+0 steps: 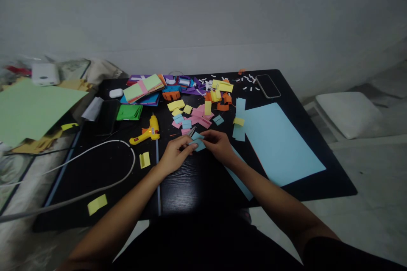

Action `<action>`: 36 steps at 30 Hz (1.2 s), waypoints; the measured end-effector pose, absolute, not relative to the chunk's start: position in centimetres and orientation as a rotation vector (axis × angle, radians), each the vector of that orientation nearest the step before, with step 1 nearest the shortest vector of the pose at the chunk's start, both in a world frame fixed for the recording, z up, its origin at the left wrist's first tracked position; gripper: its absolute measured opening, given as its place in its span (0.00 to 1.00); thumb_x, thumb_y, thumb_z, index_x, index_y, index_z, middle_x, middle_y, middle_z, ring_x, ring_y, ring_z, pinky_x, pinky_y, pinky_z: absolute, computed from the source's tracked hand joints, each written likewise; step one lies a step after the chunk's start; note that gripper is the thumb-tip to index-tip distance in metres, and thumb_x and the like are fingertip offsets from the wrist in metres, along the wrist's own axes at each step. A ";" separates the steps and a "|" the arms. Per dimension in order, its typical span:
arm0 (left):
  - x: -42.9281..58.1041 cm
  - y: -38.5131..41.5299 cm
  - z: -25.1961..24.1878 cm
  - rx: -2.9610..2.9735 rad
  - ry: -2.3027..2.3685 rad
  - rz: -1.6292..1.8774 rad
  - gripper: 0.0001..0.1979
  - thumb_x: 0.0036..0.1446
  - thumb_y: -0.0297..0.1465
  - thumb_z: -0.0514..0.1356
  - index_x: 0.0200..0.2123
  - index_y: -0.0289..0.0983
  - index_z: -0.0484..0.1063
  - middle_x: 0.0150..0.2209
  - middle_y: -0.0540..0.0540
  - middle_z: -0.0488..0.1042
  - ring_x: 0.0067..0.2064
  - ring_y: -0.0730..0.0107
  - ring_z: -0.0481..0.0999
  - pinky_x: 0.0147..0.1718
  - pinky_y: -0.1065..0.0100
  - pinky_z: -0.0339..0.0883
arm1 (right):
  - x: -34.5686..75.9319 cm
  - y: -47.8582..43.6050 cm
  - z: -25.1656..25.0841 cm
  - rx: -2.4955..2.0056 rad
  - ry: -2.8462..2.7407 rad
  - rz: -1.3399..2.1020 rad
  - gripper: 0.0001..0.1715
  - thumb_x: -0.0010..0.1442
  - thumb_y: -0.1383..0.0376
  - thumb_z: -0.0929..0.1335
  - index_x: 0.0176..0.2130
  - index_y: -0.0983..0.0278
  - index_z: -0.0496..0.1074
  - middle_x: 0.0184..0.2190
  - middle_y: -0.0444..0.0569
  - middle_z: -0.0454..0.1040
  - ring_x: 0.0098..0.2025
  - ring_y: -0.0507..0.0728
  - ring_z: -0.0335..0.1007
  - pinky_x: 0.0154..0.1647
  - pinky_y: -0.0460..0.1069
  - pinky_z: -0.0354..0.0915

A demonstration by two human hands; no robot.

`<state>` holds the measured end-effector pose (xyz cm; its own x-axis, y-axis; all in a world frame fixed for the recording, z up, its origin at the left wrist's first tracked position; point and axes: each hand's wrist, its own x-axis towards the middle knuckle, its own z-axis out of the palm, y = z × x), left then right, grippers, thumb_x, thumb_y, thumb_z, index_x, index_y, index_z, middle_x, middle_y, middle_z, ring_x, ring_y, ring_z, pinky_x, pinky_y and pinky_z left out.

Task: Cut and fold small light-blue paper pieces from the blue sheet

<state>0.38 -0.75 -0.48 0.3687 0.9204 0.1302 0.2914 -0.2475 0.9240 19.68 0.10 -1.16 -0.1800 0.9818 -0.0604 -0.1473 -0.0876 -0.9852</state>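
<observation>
Both my hands meet over the middle of a black table [197, 186]. My left hand [176, 152] and my right hand [219, 144] pinch a small light-blue paper piece [197, 141] between their fingertips, just above the tabletop. Right behind the hands lies a scatter of small cut paper rectangles [197, 114] in pink, yellow, blue and orange. A yellow glue gun [146, 133] rests to the left of my left hand, with its white cord [104, 165] looping across the table.
A large light-blue sheet [276, 139] lies to the right. A phone [268, 86] sits at the far right edge. Stacked coloured paper [144, 89] and a white earbud case [116, 92] are at the back left. A green sheet [28, 110] overhangs at left. Yellow scraps [97, 204] lie near the front.
</observation>
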 end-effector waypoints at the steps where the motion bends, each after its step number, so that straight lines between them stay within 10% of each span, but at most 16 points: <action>1: 0.4 -0.8 -0.5 1.754 1.080 0.897 0.14 0.66 0.39 0.61 0.31 0.37 0.73 0.27 0.51 0.73 0.29 0.72 0.73 0.31 0.71 0.64 | 19.7 0.1 -1.3 -1.052 -1.191 1.455 0.15 0.50 0.57 0.79 0.37 0.61 0.81 0.35 0.46 0.83 0.36 0.56 0.79 0.44 0.52 0.73; 36: 0.6 -1.2 0.1 1.715 0.913 0.707 0.18 0.69 0.40 0.57 0.31 0.35 0.76 0.27 0.48 0.79 0.26 0.73 0.77 0.28 0.72 0.71 | 19.9 0.3 -1.4 -1.102 -1.145 1.556 0.16 0.47 0.57 0.80 0.32 0.63 0.79 0.29 0.44 0.80 0.31 0.54 0.75 0.37 0.49 0.71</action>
